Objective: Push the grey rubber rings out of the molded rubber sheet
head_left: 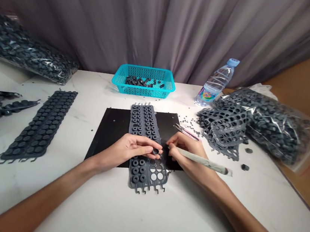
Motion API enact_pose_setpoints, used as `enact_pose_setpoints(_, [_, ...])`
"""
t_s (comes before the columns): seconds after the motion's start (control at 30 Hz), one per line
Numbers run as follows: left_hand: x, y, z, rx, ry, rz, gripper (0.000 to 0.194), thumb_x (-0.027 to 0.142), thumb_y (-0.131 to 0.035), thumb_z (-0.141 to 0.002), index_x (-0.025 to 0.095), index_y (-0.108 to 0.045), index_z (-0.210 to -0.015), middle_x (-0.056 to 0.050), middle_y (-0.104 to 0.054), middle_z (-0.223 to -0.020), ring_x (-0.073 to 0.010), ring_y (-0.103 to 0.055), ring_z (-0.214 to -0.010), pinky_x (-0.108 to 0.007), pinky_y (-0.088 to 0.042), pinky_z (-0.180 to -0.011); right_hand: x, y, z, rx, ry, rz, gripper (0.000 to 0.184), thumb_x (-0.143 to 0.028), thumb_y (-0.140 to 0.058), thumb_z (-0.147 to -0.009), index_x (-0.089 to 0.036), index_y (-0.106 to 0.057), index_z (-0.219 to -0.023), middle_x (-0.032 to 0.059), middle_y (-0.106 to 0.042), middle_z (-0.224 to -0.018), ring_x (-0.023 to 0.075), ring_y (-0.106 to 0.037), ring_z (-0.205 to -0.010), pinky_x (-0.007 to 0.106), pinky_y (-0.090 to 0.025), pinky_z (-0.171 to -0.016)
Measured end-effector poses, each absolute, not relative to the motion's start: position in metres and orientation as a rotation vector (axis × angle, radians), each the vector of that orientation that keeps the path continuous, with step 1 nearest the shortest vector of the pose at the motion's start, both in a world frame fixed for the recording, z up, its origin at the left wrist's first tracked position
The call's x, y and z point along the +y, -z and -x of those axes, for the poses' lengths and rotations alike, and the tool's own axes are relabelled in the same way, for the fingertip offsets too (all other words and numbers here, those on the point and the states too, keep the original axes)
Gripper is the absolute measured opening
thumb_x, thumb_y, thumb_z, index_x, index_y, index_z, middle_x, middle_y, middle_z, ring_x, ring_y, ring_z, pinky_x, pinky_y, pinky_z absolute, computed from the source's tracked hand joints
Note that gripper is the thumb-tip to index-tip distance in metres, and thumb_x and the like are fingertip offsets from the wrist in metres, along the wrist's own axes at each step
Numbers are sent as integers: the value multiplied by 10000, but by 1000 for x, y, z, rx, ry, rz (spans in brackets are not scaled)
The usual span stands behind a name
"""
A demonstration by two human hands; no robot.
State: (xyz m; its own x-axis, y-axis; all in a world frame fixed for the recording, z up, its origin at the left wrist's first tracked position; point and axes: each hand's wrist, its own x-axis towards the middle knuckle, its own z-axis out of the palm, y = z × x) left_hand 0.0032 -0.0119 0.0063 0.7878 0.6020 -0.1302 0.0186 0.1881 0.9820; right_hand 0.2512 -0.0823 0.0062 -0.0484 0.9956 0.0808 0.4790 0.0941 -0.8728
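My left hand (136, 148) pinches a small black round rubber piece (155, 151) between thumb and fingertips. It hovers over a dark grey strip (146, 169) set with rows of ring-shaped pieces. Several round holes at the strip's near right are bare, and white table shows through some. Just right of the strip, my right hand (185, 146) is closed around a pale pen-shaped tool (202, 160), whose tip is hidden by the fingers. Under the strip lies a black mat (104, 133). Beyond my right hand rests a slim tool with a pink handle (186, 131).
A blue basket (170, 87) with black pieces stands at the back. At left are a filled strip (39, 126) and a bag of pieces (19, 49). A water bottle (215, 82), perforated sheets (227, 129) and another bag (275, 127) occupy the right.
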Motion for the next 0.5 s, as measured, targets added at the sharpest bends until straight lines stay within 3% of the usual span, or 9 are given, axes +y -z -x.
enact_pose_setpoints(0.3, [-14,-7,-6,640,-497,-1309,306,295,-825,-913,214,-802,-1207,-80,-820,-1164,-236,-760,-1155,-368,-593,-1040,-81,-9,-247,-1634,-832,1563,100,-263,-537,-967,-218,-600,-903,-18,-624,-715,153,-571,-597,262,-396,-553])
enact_pose_setpoints(0.5, [5,3,-10,773,-717,-1492,344,396,-785,-937,199,-763,-1218,-107,-783,-1230,-234,-740,-1119,-389,-600,-973,-82,-9,-242,-1689,-823,1527,113,-256,-516,-973,-222,-568,-879,-32,-573,-682,145,-499,-578,259,-349,-537])
